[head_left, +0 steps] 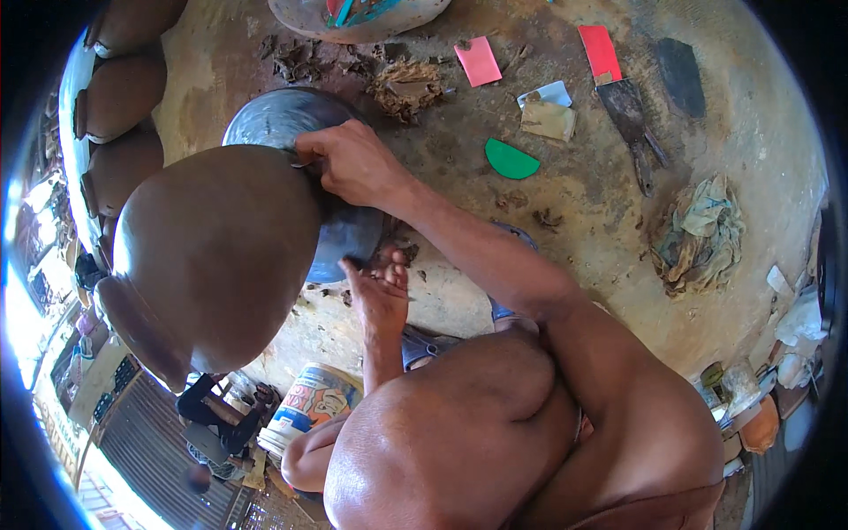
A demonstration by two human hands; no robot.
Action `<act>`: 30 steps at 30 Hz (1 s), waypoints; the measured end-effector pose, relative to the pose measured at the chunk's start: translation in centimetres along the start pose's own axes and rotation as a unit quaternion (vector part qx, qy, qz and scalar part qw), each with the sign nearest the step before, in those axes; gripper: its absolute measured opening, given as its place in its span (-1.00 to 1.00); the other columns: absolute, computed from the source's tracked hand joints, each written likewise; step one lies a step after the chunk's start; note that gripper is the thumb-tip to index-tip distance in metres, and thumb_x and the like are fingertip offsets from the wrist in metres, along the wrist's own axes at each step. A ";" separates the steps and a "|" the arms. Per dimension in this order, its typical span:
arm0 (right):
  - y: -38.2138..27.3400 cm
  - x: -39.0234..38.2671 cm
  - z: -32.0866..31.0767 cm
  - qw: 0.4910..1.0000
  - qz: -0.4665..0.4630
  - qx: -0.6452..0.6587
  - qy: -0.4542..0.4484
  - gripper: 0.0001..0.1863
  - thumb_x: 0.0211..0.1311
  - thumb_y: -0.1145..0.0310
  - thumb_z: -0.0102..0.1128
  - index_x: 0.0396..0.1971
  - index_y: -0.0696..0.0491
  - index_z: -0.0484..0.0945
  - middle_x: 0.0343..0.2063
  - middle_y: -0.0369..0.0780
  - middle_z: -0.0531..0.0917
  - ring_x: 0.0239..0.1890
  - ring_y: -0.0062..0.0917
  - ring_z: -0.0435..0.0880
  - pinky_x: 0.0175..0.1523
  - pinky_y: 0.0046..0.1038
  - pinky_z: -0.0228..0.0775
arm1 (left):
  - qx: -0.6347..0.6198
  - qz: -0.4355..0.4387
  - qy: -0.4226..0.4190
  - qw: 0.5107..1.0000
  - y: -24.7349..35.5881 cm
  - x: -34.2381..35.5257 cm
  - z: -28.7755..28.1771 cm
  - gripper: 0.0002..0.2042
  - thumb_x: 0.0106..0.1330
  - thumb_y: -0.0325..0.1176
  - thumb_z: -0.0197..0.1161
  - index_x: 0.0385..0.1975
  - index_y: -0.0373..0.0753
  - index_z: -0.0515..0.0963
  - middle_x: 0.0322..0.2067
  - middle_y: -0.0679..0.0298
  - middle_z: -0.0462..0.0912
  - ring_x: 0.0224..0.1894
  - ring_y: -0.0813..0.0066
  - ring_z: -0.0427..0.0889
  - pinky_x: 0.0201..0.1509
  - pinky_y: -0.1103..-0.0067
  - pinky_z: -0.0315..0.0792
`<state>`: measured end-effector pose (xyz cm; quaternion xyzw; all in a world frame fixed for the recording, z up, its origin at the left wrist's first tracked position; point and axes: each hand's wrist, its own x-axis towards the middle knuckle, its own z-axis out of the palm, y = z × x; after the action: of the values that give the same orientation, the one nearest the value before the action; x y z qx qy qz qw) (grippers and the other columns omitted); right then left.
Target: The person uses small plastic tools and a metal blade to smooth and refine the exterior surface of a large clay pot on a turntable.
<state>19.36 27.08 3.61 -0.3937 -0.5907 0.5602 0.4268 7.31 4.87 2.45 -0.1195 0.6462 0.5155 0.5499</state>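
A large brown clay pot [221, 256] lies tilted on its side at the left, its flared rim turned toward the lower left. Behind and under its base end shows a shiny grey round surface [274, 115]. My right hand [353, 163] is closed in a pinch at the pot's base end; a small dark edge shows at the fingertips, but what it is I cannot make out. Below it, my left hand [380, 291] is apart from the pot, slightly blurred, thumb away from the partly curled fingers, with nothing visible in it.
Several similar pots [128, 97] stand along the left. On the floor lie a wet clay lump [406, 88], a green half-round piece [512, 159], a pink card [479, 62], a dark flat-bladed tool [629, 115] and a crumpled cloth [702, 231]. A printed bucket [309, 402] stands near my knee.
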 end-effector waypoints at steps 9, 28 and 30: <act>-1.5 0.3 0.8 0.998 0.051 0.003 -0.022 -0.66 -0.12 0.61 0.24 -0.25 0.06 0.69 -0.33 -0.07 0.75 -0.16 -0.09 0.73 -0.03 -0.12 0.54 | 0.022 0.089 0.136 0.986 5.5 1.4 -2.9 -0.21 0.35 0.35 0.14 0.44 0.01 0.17 0.33 0.06 0.25 0.33 0.05 0.36 0.15 0.20 0.50; -3.6 -3.7 4.1 0.992 0.001 0.090 0.084 -0.76 0.00 0.69 0.19 -0.31 0.14 0.67 -0.41 -0.03 0.70 -0.28 -0.18 0.75 -0.20 -0.25 0.57 | 0.108 0.277 -0.028 0.954 12.9 10.9 -15.7 -0.41 0.41 -0.05 0.24 0.35 -0.21 0.36 0.31 0.13 0.44 0.36 0.14 0.39 0.46 0.16 0.27; -2.7 -0.7 2.1 0.993 -0.013 0.040 0.107 -0.78 0.05 0.65 0.20 -0.28 0.14 0.69 -0.33 -0.02 0.73 -0.23 -0.18 0.76 -0.13 -0.26 0.59 | 0.205 0.329 -0.071 0.919 11.7 12.8 -16.1 -0.45 0.41 -0.08 0.25 0.32 -0.21 0.41 0.28 0.13 0.49 0.34 0.15 0.41 0.45 0.16 0.28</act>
<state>17.60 25.56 6.26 -0.4260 -0.5240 0.5328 0.5100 -15.30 2.44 -4.12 0.2521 0.6997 0.5308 0.4063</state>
